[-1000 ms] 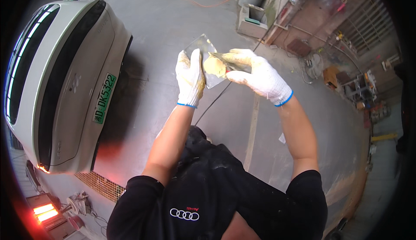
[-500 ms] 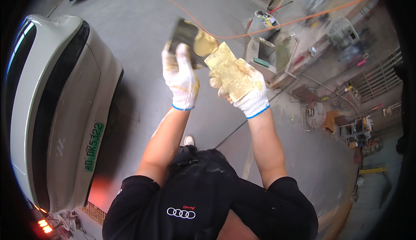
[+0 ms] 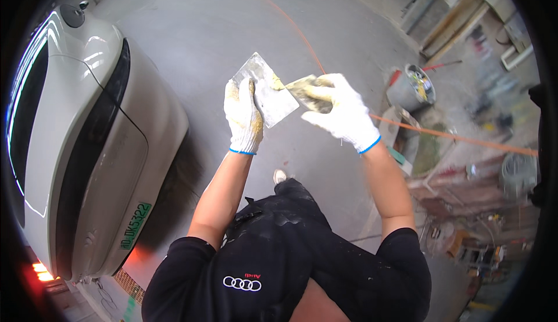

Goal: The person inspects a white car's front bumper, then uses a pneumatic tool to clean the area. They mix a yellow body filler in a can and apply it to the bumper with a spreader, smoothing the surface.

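My left hand (image 3: 244, 118), in a white knit glove with yellow stains, grips a flat, square, shiny grey putty board (image 3: 276, 103), tilted, with the thumb on its face. A yellow smear of putty (image 3: 277, 82) sits along the board's right edge. My right hand (image 3: 344, 112), also gloved, pinches a smaller flat putty spreader (image 3: 300, 91) coated in yellowish putty. The spreader's left corner meets the board's edge at the smear. Part of the spreader is hidden behind the right fingers.
A light-coloured car (image 3: 133, 141) stands close on my left. An orange hose (image 3: 293, 22) runs across the grey floor and behind my right hand. On the right are a bucket (image 3: 410, 92) full of odds and ends, a basin and clutter. My shoe (image 3: 279, 176) shows below.
The putty board has turned, its dark look giving way to a shiny grey face. My right hand has turned the spreader over and moved right. The view has shifted, bringing more car into sight.
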`<action>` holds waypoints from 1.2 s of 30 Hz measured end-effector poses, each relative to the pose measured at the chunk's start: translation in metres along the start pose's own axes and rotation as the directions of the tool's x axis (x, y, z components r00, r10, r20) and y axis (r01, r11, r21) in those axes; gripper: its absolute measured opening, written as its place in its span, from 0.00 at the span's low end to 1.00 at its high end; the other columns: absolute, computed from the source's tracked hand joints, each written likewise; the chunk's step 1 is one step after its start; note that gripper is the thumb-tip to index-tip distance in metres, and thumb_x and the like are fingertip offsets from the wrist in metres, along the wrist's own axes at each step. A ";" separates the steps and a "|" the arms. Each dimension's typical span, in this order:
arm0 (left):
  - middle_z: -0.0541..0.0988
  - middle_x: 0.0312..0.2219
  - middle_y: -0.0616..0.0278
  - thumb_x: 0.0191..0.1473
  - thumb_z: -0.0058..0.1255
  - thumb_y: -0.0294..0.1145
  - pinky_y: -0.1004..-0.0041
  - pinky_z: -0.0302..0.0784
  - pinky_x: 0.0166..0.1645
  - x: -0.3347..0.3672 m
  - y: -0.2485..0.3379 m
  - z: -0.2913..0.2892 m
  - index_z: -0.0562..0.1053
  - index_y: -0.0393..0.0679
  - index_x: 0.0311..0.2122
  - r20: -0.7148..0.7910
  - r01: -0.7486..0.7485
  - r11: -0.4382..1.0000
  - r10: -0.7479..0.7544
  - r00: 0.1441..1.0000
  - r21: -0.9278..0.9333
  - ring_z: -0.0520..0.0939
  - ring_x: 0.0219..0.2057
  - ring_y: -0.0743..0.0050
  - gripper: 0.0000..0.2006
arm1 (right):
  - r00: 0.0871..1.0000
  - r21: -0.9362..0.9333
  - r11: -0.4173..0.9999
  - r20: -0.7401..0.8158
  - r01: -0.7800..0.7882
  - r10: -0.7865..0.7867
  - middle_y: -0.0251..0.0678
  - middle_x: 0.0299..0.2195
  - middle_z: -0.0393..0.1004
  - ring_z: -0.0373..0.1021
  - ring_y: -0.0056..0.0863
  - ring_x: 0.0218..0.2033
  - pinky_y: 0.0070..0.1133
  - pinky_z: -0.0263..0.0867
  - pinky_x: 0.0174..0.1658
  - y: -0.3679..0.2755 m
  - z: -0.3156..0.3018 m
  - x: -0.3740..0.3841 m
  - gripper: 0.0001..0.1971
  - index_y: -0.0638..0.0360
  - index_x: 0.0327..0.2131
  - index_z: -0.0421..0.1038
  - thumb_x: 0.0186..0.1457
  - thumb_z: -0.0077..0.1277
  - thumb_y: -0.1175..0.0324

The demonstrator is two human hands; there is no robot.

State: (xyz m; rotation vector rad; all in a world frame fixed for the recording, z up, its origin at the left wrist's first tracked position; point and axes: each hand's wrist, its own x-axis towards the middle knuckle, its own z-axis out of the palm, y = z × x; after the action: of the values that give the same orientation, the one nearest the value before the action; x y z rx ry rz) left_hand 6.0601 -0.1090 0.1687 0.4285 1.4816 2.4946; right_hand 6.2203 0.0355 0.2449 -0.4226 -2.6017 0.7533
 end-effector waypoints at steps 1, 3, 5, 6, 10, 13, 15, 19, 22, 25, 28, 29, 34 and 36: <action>0.80 0.46 0.56 0.67 0.48 0.31 0.72 0.73 0.55 0.024 -0.002 0.008 0.71 0.33 0.55 -0.020 -0.099 0.991 0.101 0.995 0.089 0.79 0.48 0.71 0.15 | 0.996 -0.058 0.997 -0.064 0.056 -0.060 0.41 0.52 0.72 0.76 0.38 0.49 0.29 0.74 0.52 0.009 -0.005 0.031 0.28 0.56 0.51 0.80 0.44 0.71 0.62; 0.80 0.47 0.55 0.67 0.48 0.29 0.73 0.73 0.56 0.063 -0.010 0.026 0.70 0.35 0.56 -0.035 -0.282 0.924 0.301 0.953 0.259 0.79 0.50 0.70 0.15 | 0.960 -0.038 0.979 -0.192 0.200 -0.204 0.43 0.50 0.73 0.76 0.41 0.47 0.31 0.75 0.51 0.016 -0.004 0.079 0.24 0.51 0.48 0.82 0.44 0.69 0.59; 0.82 0.44 0.55 0.67 0.47 0.28 0.72 0.76 0.52 0.110 -0.015 0.039 0.70 0.36 0.57 -0.042 -0.386 0.833 0.437 0.898 0.397 0.81 0.45 0.70 0.15 | 0.961 -0.037 0.961 -0.031 0.274 -0.275 0.43 0.50 0.73 0.77 0.41 0.45 0.31 0.75 0.51 0.018 0.005 0.131 0.23 0.51 0.47 0.82 0.46 0.68 0.59; 0.82 0.43 0.55 0.67 0.48 0.28 0.72 0.77 0.51 0.139 -0.019 0.044 0.70 0.37 0.57 -0.067 -0.368 0.818 0.439 0.896 0.442 0.82 0.43 0.70 0.15 | 0.970 -0.036 0.974 0.105 0.222 -0.217 0.42 0.49 0.73 0.78 0.41 0.44 0.31 0.75 0.50 0.022 0.007 0.160 0.22 0.50 0.48 0.82 0.48 0.67 0.58; 0.83 0.41 0.51 0.67 0.49 0.30 0.69 0.78 0.50 0.229 -0.047 0.038 0.71 0.37 0.56 -0.093 -0.331 0.782 0.441 0.893 0.528 0.84 0.42 0.67 0.16 | 0.983 -0.006 0.985 0.063 0.175 -0.174 0.42 0.53 0.72 0.78 0.39 0.46 0.30 0.75 0.51 0.048 0.025 0.259 0.23 0.49 0.49 0.81 0.48 0.67 0.58; 0.83 0.43 0.50 0.67 0.50 0.32 0.70 0.76 0.52 0.316 -0.075 0.039 0.71 0.35 0.55 -0.134 -0.277 0.875 0.354 0.926 0.397 0.83 0.44 0.66 0.16 | 0.943 -0.052 0.970 0.251 0.237 -0.217 0.44 0.54 0.71 0.76 0.39 0.49 0.28 0.74 0.53 0.062 0.061 0.338 0.24 0.49 0.50 0.81 0.47 0.67 0.58; 0.82 0.44 0.50 0.67 0.49 0.33 0.70 0.75 0.52 0.377 -0.087 0.038 0.71 0.33 0.55 -0.214 -0.221 0.897 0.319 0.923 0.382 0.82 0.45 0.67 0.17 | 0.934 0.025 0.983 0.308 0.184 -0.182 0.44 0.54 0.72 0.75 0.36 0.53 0.28 0.72 0.56 0.082 0.064 0.399 0.24 0.54 0.52 0.79 0.50 0.67 0.62; 0.81 0.43 0.54 0.67 0.49 0.32 0.71 0.75 0.51 0.479 -0.104 0.053 0.71 0.31 0.55 -0.256 -0.083 0.968 0.144 0.956 0.236 0.80 0.43 0.68 0.17 | 0.928 0.450 0.890 0.356 -0.068 -0.109 0.45 0.54 0.76 0.74 0.30 0.56 0.27 0.71 0.57 0.112 0.090 0.530 0.32 0.67 0.59 0.70 0.53 0.67 0.64; 0.80 0.42 0.57 0.67 0.48 0.31 0.72 0.75 0.48 0.560 -0.099 0.044 0.71 0.33 0.53 -0.310 -0.125 0.992 0.109 0.944 -0.032 0.79 0.41 0.73 0.15 | 0.926 0.159 0.977 0.369 -0.143 0.075 0.44 0.54 0.76 0.75 0.30 0.54 0.27 0.74 0.55 0.124 0.113 0.598 0.34 0.67 0.57 0.72 0.49 0.70 0.61; 0.81 0.40 0.56 0.67 0.48 0.30 0.72 0.77 0.47 0.628 -0.104 0.026 0.72 0.36 0.52 -0.328 -0.249 0.924 0.341 0.881 0.291 0.81 0.39 0.73 0.12 | 0.987 0.053 0.990 0.092 0.128 -0.133 0.42 0.55 0.74 0.77 0.31 0.51 0.26 0.75 0.52 0.126 0.140 0.664 0.30 0.64 0.53 0.76 0.47 0.70 0.61; 0.84 0.38 0.55 0.68 0.48 0.30 0.71 0.78 0.47 0.714 -0.127 0.018 0.72 0.36 0.52 -0.257 -0.370 0.820 0.508 0.822 0.437 0.83 0.39 0.71 0.12 | 0.944 0.101 0.985 0.287 0.137 -0.161 0.43 0.56 0.71 0.78 0.35 0.48 0.27 0.76 0.51 0.123 0.180 0.740 0.26 0.55 0.52 0.80 0.47 0.68 0.59; 0.84 0.38 0.55 0.68 0.48 0.30 0.70 0.79 0.47 0.743 -0.136 0.010 0.72 0.36 0.53 -0.294 -0.295 0.836 0.458 0.839 0.463 0.84 0.39 0.70 0.13 | 0.893 0.044 0.992 0.432 0.119 -0.126 0.44 0.56 0.70 0.78 0.36 0.48 0.27 0.76 0.51 0.125 0.194 0.767 0.27 0.54 0.52 0.80 0.48 0.68 0.58; 0.84 0.40 0.52 0.67 0.49 0.32 0.67 0.78 0.48 0.886 -0.179 -0.018 0.72 0.34 0.53 -0.240 -0.208 0.765 0.429 0.871 0.609 0.84 0.42 0.69 0.15 | 0.944 -0.041 0.966 0.226 0.256 -0.241 0.43 0.56 0.71 0.77 0.40 0.48 0.30 0.74 0.54 0.145 0.246 0.918 0.25 0.43 0.51 0.81 0.48 0.66 0.52; 0.83 0.41 0.51 0.67 0.49 0.33 0.68 0.77 0.49 0.944 -0.186 -0.020 0.72 0.34 0.53 -0.275 -0.173 0.813 0.377 0.885 0.556 0.83 0.43 0.69 0.15 | 0.888 -0.047 0.945 0.361 0.323 -0.285 0.44 0.55 0.71 0.76 0.39 0.51 0.29 0.73 0.56 0.152 0.257 0.965 0.26 0.48 0.52 0.80 0.48 0.68 0.55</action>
State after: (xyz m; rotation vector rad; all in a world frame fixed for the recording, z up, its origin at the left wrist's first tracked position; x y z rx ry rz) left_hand 5.1746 0.2668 0.1293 0.2707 2.4371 2.4502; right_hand 5.2859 0.4195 0.2386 0.1102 -2.9496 0.6287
